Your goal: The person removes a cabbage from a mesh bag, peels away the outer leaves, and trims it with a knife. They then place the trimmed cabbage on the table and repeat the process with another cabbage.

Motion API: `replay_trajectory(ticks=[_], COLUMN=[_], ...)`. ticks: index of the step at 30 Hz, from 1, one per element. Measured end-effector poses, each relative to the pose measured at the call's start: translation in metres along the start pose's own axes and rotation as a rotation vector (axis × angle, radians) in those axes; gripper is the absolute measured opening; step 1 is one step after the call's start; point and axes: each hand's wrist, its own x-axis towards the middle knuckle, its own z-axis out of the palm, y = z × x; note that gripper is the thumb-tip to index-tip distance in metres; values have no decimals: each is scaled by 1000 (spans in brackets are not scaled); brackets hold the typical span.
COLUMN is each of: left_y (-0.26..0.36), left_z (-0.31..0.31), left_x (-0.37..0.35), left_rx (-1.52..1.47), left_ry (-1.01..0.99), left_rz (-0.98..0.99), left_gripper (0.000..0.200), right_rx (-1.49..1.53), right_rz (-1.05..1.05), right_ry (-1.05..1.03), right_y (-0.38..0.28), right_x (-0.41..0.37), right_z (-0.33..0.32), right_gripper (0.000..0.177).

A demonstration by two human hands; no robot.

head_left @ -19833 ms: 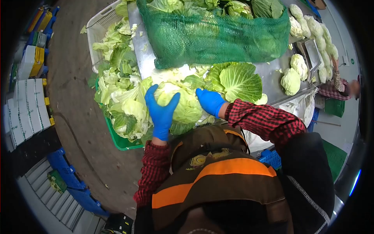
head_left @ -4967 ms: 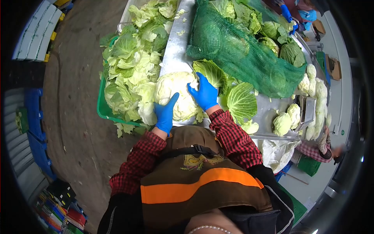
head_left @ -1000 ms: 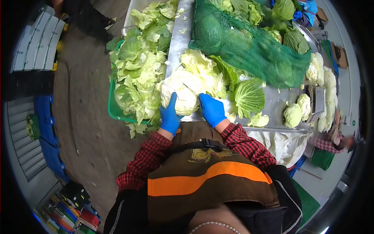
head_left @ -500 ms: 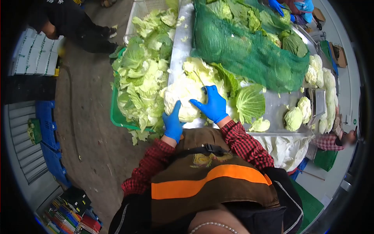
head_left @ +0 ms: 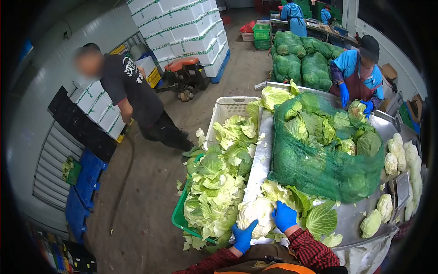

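A pale, stripped cabbage [head_left: 255, 215] sits at the near left of the metal table, between my two blue-gloved hands. My left hand [head_left: 243, 237] grips its lower left side, with the thumb up against it. At the cabbage's right edge, my right hand [head_left: 285, 216] is closed with curled fingers. A small dark bit shows at those fingertips, too little to name. Loose outer leaves lie behind and beside the right hand, including a broad green leaf [head_left: 321, 219]. A smaller pale piece [head_left: 332, 240] rests near the table edge.
A leaf-filled green crate [head_left: 179, 214] and white basket [head_left: 235, 104] stand left. Green netting [head_left: 315, 171] with cabbages covers the table's middle. Trimmed cabbages [head_left: 370, 223] lie right, near a scale [head_left: 402, 188]. A co-worker [head_left: 360, 75] handles cabbage opposite; another person [head_left: 137, 91] stands left.
My view has tipped up, bringing in the room beyond. The right hand's thumb was stretched across the cabbage and is now drawn in, with the hand at its right edge.
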Motion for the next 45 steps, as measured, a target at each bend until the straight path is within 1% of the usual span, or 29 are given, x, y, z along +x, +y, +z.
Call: replay_trajectory(ticks=[1, 3, 5, 6, 7, 8, 9, 10, 11, 13, 17, 19, 20, 21, 23, 26, 27, 28, 29, 31, 33, 34, 35, 37, 39, 40, 41, 43, 45], left_y=[-2, 6, 13, 22, 29, 35, 38, 26, 58, 63, 56, 62, 58, 50, 33, 46, 56, 70, 85, 88, 60, 62, 68, 98, 103, 102, 98, 88, 95], left_z=[-2, 2, -6, -6, -17, -28, -37, -60, -44, -45, -53, -55, -63, -71, -85, -82, -79, -70, -59, -44, -45, -42, -44, -40, -41, -44, -44, -40, -33], left_x=[3, -1, 6, 10, 11, 15, 18, 37, 30, 34, 42, 40, 44, 51, 59, 62, 55, 44, 32, 19, 31, 32, 35, 25, 29, 33, 37, 44, 45], left_rx=[3, 1, -100, -68, 102, 150, -4, -98, -131, 20, -99, -133, -86, -88, -75, -13, -13, -56, -97, -167, 379, 94, 104, 84, 6, -104, -216, -260, -416], left_ry=[2, 61, -89, -146, -290, -307, -236, -217, -265, -232, -323, -422, -445, -446, -504, -569, -570, -386, -203, -252, -262, -295, -292, -271, -278, -308, -337, -249, -230], left_rz=[-1, -6, -80, 10, 223, 36, -296, -582, -458, -404, -397, -382, -375, -369, -161, -137, -136, -139, -142, -110, 409, 300, 300, -39, -60, -101, -145, -164, -298], left_gripper=[66, 66, 64, 57, 51, 46, 46, 45, 44, 44, 45, 44, 49, 49, 56, 64, 64, 66, 69, 77, 82, 83, 83, 81, 78, 78, 77, 79, 83], right_rx=[2, 104, 257, 192, 143, 168, 222, 235, 400, 471, 413, 810, 875, 874, 949, 783, 679, 847, 873, 884, 886, 924, 963, 1010, 909, 471, 471, 314, 544], right_rz=[0, 191, -7, -22, -39, -15, -31, 153, 146, 145, 141, 150, 222, 216, 165, 62, -16, 23, -64, -93, -233, -257, -281, -55, 130, 74, 72, 26, -413], right_ry=[-3, 198, 163, 105, 108, 135, 273, 116, 186, 99, 74, -163, -123, -120, -84, -42, -13, -134, -143, -214, -262, -281, -296, -373, -86, 183, 187, 326, 91], right_y=[7, 23, 33, 33, 38, 45, 52, 58, 74, 82, 70, 62, 58, 55, 51, 22, 14, -6, -10, -36, -54, -49, -40, -23, 23, 26, 29, 3, -37], right_x=[5, 16, 19, 23, 28, 31, 32, 32, 35, 43, 37, 38, 34, 29, 17, -11, -15, -21, -27, -39, -40, -35, -25, 1, 28, 31, 27, 5, -19], right_z=[7, 16, 14, 16, 31, 41, 48, 44, 59, 60, 44, 41, 39, 28, 5, -45, -62, -82, -75, -69, -65, -57, -47, -70, -45, -47, -47, -66, -35], right_gripper=[42, 40, 47, 54, 55, 52, 48, 47, 51, 54, 57, 58, 56, 56, 55, 46, 38, 36, 37, 37, 38, 38, 37, 29, 32, 45, 45, 78, 100])
